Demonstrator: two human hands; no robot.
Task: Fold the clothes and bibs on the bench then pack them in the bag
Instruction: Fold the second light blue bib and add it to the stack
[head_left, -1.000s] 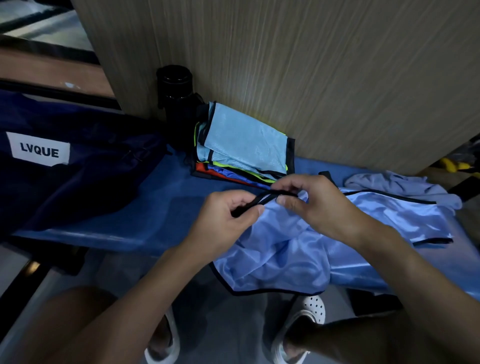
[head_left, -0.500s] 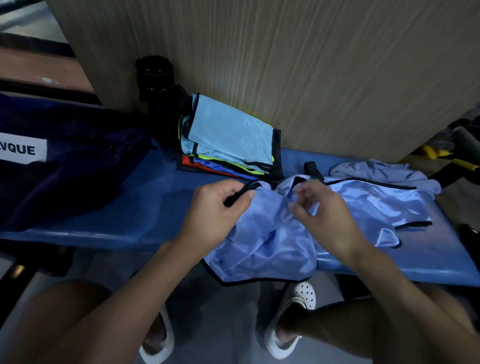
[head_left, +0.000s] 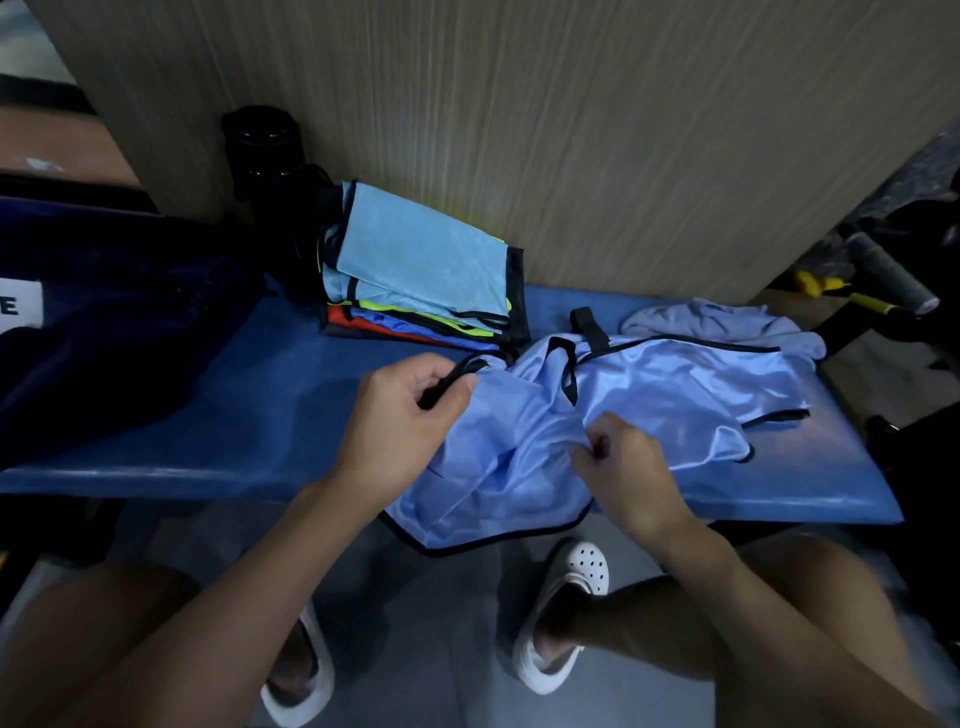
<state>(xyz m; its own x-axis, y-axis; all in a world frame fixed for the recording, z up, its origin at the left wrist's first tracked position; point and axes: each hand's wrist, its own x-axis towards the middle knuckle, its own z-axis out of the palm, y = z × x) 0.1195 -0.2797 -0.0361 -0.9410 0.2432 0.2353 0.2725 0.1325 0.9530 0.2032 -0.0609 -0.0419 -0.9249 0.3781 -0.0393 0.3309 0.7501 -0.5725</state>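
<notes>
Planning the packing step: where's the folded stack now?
Head view: the folded stack sits at the back of the bench, against the wall, right of the black flask, beyond the left hand.

Wood-grain wall panel (head_left: 571, 130), grain vertical, behind the desk (head_left: 260, 415). Black cylindrical container (head_left: 265, 150), upright, against the panel at the desk's rear. Grey floor (head_left: 452, 623) below, with two white clogs: left clog (head_left: 306, 691) and right clog (head_left: 571, 582), the latter visibly perforated. Far right: yellow-handled tool (head_left: 831, 288) beside a grey textured cylinder (head_left: 893, 275).
</notes>
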